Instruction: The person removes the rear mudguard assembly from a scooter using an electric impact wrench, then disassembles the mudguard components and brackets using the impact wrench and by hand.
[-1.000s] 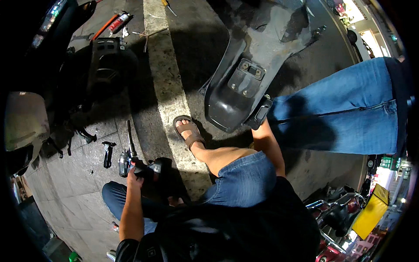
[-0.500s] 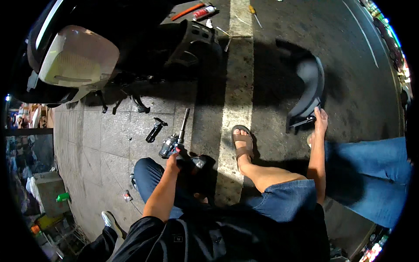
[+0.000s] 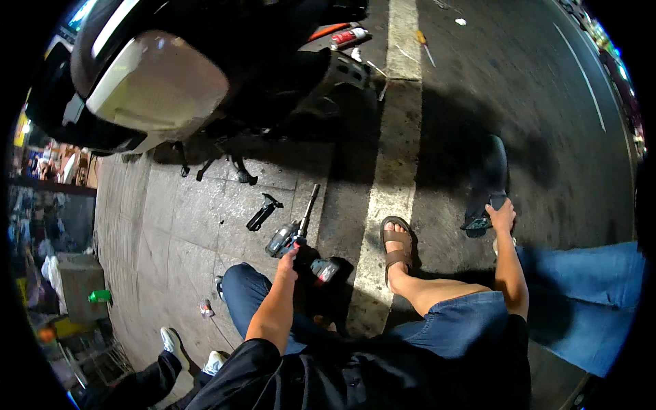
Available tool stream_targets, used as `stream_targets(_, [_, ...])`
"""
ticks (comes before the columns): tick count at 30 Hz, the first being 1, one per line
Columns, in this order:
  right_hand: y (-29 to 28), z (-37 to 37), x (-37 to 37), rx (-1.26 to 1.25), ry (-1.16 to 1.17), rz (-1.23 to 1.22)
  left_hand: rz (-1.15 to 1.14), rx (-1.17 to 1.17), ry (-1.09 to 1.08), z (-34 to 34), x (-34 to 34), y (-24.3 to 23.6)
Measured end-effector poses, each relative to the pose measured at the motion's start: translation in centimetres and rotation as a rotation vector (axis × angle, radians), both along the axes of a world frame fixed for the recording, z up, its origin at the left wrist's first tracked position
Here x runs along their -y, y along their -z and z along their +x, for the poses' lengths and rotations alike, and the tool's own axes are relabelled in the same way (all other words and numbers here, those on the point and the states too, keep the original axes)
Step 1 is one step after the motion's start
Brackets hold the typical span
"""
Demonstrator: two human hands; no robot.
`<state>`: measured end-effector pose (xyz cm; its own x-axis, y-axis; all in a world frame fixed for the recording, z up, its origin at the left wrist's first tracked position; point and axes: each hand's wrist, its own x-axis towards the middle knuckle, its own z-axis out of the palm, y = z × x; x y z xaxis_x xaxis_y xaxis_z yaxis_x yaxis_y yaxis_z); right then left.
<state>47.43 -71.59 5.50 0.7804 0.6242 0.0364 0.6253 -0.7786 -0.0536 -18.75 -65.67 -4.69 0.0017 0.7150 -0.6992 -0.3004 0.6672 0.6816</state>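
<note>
My left hand (image 3: 290, 258) is closed round the handle of a cordless impact wrench (image 3: 281, 240), which has a long socket extension pointing away from me. On the right, my right hand (image 3: 503, 214) grips the near end of a dark, curved fender-like panel (image 3: 500, 160). That panel is in shadow, so much of its outline is hard to make out. A small black bracket-like part (image 3: 264, 213) lies on the paving just beyond the wrench.
A motor scooter with a large pale lamp (image 3: 160, 82) stands at the far left. Beyond lie a red spray can (image 3: 348, 37) and a yellow-handled screwdriver (image 3: 425, 46). A person's jeans-clad legs (image 3: 581, 301) are at right; another person's white shoe (image 3: 172, 342) is lower left.
The curved panel has turned and now shows narrower and darker, and my right hand has gone lower with it. My left hand stays on the wrench. The whole view has shifted slightly.
</note>
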Motion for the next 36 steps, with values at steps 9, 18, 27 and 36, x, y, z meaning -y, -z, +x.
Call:
stream_targets(9, [-8.4,-11.0,-10.7,-0.779,-0.314,0.224,0.1,0.144,-0.146,1.6,-0.6,-0.7])
stream_targets(18, [-10.9,-30.7,-20.4,-0.441,-1.439,-0.637,0.336,0.146,0.039,-1.6,-5.6,-15.0])
stream_targets(27, [11.4,-51.8,-20.0,-0.934,-1.147,-0.33,0.441,0.131,-0.209,-4.9,-3.9,-15.7])
stream_targets(36, [12.7,-55.0,-13.4,-0.442,-0.893,-0.185,0.394,0.101,-0.248,-6.5,0.0,-20.0])
